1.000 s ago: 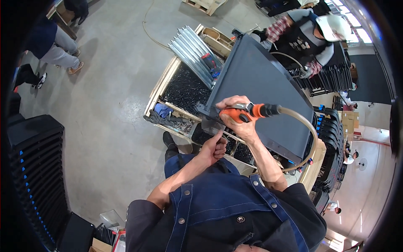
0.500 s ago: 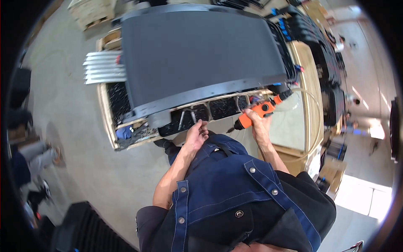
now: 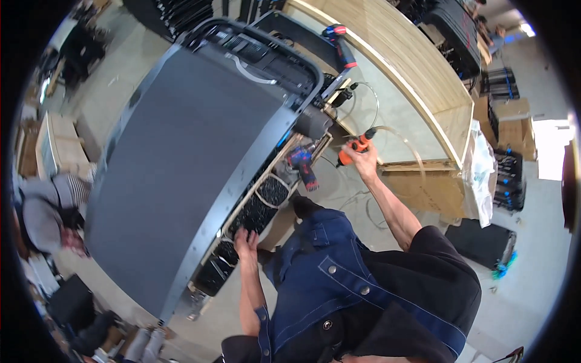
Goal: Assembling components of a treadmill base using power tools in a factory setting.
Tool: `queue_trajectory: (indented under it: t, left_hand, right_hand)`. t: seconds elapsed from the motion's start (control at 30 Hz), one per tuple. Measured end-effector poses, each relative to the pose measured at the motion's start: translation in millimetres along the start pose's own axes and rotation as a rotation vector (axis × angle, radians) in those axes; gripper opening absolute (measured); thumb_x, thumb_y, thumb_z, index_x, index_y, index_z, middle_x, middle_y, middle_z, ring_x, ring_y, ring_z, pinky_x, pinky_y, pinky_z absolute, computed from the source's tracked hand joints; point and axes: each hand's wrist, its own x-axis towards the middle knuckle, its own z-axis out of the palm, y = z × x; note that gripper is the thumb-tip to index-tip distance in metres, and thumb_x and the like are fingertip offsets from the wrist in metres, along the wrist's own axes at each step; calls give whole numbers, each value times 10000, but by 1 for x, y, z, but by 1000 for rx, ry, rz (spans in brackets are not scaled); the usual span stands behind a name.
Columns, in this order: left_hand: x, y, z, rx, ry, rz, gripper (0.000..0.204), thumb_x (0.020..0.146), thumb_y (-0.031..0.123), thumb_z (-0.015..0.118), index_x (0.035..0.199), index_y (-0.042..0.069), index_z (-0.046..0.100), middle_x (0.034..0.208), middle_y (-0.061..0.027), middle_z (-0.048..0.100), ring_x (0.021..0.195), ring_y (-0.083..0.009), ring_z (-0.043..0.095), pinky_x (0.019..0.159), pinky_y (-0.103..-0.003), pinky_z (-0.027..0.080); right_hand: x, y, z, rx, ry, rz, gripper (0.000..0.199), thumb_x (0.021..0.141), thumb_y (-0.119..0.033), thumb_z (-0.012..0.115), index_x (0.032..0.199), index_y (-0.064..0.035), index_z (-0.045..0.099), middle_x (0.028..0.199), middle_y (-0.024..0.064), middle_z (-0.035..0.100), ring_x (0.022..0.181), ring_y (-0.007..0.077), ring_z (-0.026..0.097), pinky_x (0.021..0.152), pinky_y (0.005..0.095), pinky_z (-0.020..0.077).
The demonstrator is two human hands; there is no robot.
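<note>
My right hand (image 3: 365, 162) is wrapped round an orange and black power screwdriver (image 3: 357, 147), with a thin clear hose near its back end. Over the narrow wooden tray along the near side of the big dark grey panel (image 3: 175, 157) is my left hand (image 3: 245, 243), fingers somewhat apart and nothing visible in them. Its fingertips are at a compartment of small black parts (image 3: 257, 215), probably screws. A blue and black cordless drill (image 3: 302, 166) rests at the tray's far end, close to the panel's edge.
A second cordless driver with red parts (image 3: 342, 48) lies beside a wooden-framed table (image 3: 417, 91) to the right. A clear hose (image 3: 411, 142) loops over that table. Another person (image 3: 51, 212) stands beyond the panel at left. A black case (image 3: 482, 243) lies on the floor.
My view has swung to the right, so the panel now runs diagonally. My left hand has moved to the tray's compartments. The orange screwdriver stays in my right hand, now farther from the tray.
</note>
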Motion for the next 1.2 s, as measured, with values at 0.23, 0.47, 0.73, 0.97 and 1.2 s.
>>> queue_trajectory:
  t: [0.23, 0.47, 0.73, 0.97, 1.2]
  left_hand:
    - [-77, -12, -12, 16, 42, -66, 247, 1052, 283, 577, 1193, 89, 637, 1107, -84, 661, 1033, -285, 637, 891, -449, 546]
    - [-127, -24, 26, 94, -4, -102, 321, 1029, 281, 608, 1260, 58, 604, 1100, -80, 658, 1048, -255, 640, 846, -374, 542]
    - [-129, 2, 143, 494, -85, 218, 344, 1026, 313, 653, 1232, 37, 662, 1039, -46, 705, 946, -162, 683, 823, -319, 556]
    - [-131, -11, 333, 893, -676, 256, 376, 1044, 259, 629, 1298, -18, 630, 1053, -95, 716, 903, -160, 686, 830, -300, 552]
    - [-173, -43, 622, 960, -893, 379, 252, 1035, 119, 611, 1230, -32, 664, 1061, -97, 702, 987, -163, 674, 879, -301, 537]
  right_hand:
    - [143, 97, 39, -423, -166, -289, 333, 759, -80, 770, 1071, -60, 654, 981, 132, 676, 904, 303, 680, 790, 385, 541]
    - [199, 137, 73, -610, -475, 268, 450, 830, -243, 751, 1237, -63, 685, 1125, 204, 700, 1082, 375, 677, 916, 421, 549]
    - [67, 71, 41, -301, -262, 28, 571, 801, -150, 741, 1329, 13, 596, 1067, 149, 734, 1002, 308, 691, 925, 400, 546]
    - [122, -22, -136, -24, -731, 308, 438, 910, -229, 766, 1271, -4, 665, 1000, 103, 763, 848, 158, 714, 760, 302, 575]
    - [380, 27, -276, 395, -37, 350, 380, 978, -248, 711, 1251, 3, 628, 1023, 109, 732, 886, 190, 735, 788, 327, 616]
